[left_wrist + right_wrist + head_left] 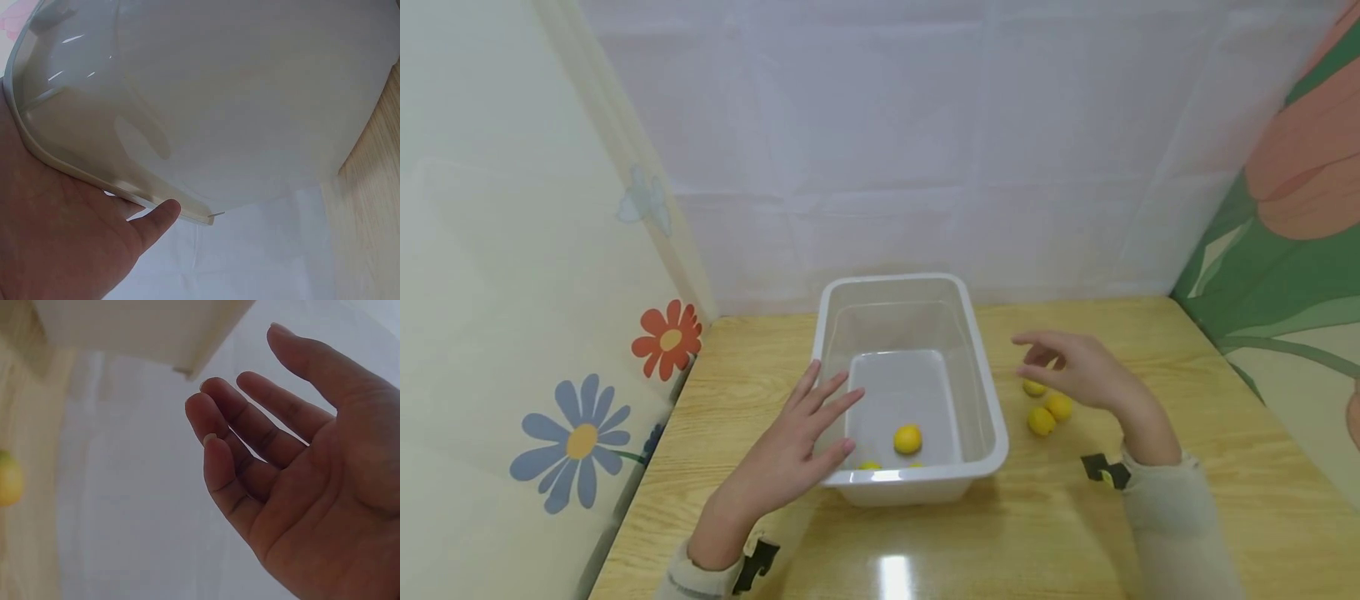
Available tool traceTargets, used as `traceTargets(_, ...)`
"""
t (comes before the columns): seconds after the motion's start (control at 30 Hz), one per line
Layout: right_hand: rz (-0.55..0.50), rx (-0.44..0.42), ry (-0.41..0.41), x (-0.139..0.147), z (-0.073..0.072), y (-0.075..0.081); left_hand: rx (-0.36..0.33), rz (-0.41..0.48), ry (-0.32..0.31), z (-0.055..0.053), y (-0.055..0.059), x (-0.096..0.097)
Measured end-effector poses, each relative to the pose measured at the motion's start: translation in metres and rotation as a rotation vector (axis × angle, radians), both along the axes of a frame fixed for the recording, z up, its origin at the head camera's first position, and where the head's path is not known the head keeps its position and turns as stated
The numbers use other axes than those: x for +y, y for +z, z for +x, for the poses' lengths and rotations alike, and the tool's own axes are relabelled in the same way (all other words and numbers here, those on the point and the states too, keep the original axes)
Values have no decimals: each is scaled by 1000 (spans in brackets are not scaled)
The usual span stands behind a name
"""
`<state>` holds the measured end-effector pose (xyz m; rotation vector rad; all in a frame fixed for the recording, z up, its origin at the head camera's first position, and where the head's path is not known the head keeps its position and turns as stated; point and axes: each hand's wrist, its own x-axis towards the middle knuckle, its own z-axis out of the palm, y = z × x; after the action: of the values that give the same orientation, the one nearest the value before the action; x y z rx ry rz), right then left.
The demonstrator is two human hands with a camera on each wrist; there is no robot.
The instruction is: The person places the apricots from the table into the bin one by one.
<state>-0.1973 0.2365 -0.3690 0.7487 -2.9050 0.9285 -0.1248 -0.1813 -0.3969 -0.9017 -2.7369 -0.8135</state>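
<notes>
A pale plastic tub [988, 367] stands on the table, with one yellow lemon [907, 439] plain to see on its floor. Slivers of other lemons [870, 466] show behind its near rim. My left hand [790, 454] lies over the tub's left near rim with fingers spread; in the left wrist view that hand [69, 231] is against the rim [94, 181]. To the right of the tub my right hand [1078, 367] hovers, fingers loosely bent and palm empty in the right wrist view. Below it lie lemons [1041, 421] on the tabletop, one partly hidden by the hand.
The wooden table [745, 358] ends against a white creased cloth backdrop [865, 150]. A flower-decorated panel [475, 275] rises on the left and another with large painted leaves [1300, 267] on the right. A black strap piece [1105, 472] is at the right wrist.
</notes>
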Motion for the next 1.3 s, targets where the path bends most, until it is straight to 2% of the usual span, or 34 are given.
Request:
traceTargets(0.3,26,-63,-81,24,4,-15,-15,18,-26,5,7,-8)
traceTargets(0.77,79,-161,-166,61,5,-50,-12,30,-25,5,8,-6)
traceTargets(0.93,90,-186,-179,68,5,-59,-6,38,-27,4,8,-6)
traceTargets(1.3,109,-314,-172,77,4,-73,-12,32,-23,4,8,-6)
